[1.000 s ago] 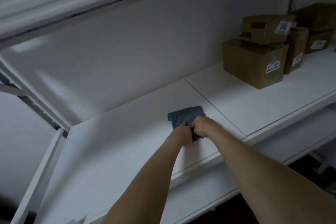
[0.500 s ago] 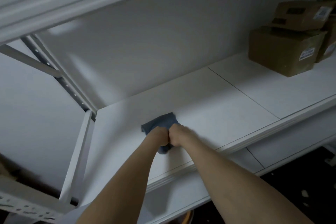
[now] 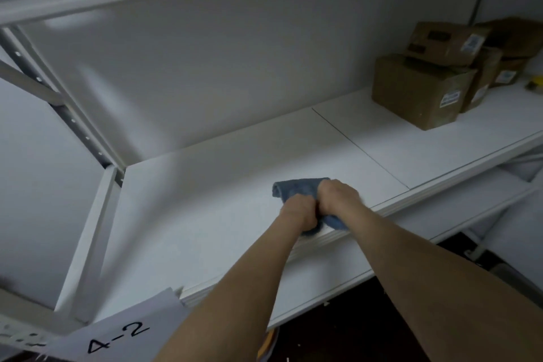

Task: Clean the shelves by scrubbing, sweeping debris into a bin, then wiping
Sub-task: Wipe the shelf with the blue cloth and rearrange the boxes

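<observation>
A blue cloth point(image 3: 296, 189) lies bunched on the white shelf point(image 3: 205, 214), close to its front edge. Both hands press it down side by side. My left hand point(image 3: 299, 213) grips the cloth's near left part with curled fingers. My right hand point(image 3: 338, 198) grips the right part, knuckles up, touching the left hand. The cloth's far edge sticks out beyond the fingers and a corner shows below my right wrist. The middle of the cloth is hidden under the hands.
Several brown cardboard boxes point(image 3: 420, 91) are stacked at the shelf's right end. A white upright post point(image 3: 88, 244) bounds the left side. A paper label reading 4-2 point(image 3: 117, 335) hangs at the lower left. A lower shelf board point(image 3: 338, 270) juts out below.
The cloth and both hands first slid left along the shelf, then came back toward its front edge. The view has shifted, so the boxes show again at right.
</observation>
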